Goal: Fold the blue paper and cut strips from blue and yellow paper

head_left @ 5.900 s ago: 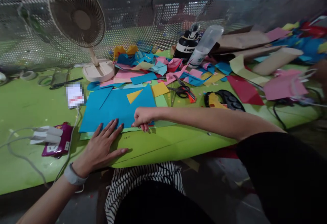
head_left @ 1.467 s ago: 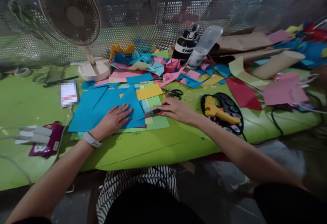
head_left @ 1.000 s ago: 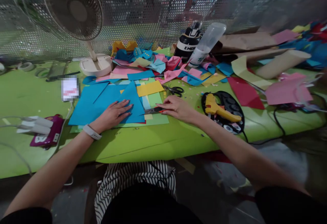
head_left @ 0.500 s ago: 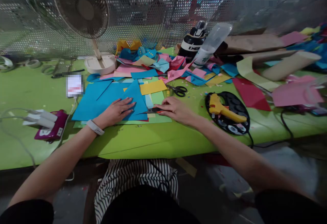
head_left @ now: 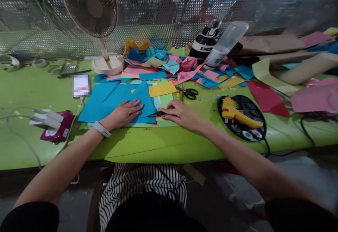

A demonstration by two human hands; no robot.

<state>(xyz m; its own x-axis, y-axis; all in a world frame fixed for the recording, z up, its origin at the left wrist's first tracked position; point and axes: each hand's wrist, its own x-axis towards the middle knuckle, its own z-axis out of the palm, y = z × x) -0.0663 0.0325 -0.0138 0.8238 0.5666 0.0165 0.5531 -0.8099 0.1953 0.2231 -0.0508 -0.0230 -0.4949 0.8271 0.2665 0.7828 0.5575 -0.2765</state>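
My left hand (head_left: 124, 112) lies flat on a blue paper sheet (head_left: 97, 101), fingers stretched and slightly apart. A folded, pointed blue flap (head_left: 144, 98) rises beside its fingertips. Just to the right, my right hand (head_left: 179, 114) is closed in a pinch on a knife (head_left: 160, 113) with a black and orange handle. The knife points left, at the right edge of the blue paper; its blade is hidden now. Under and behind the blue sheet are light green sheets and a yellow paper strip (head_left: 162, 89). Black-handled scissors (head_left: 190, 93) rest beyond my right hand.
A yellow glue gun (head_left: 239, 114) lies on a black palette (head_left: 255, 107) at right. Coloured paper scraps (head_left: 171, 67), a black bottle (head_left: 203, 47) and a fan (head_left: 108, 63) stand behind. A purple power strip (head_left: 60, 128) with plugs sits at left.
The knife has moved slightly left against the blue paper, and its blade, visible before, is now out of sight. My left hand stays flat. The whole view has shifted a little.
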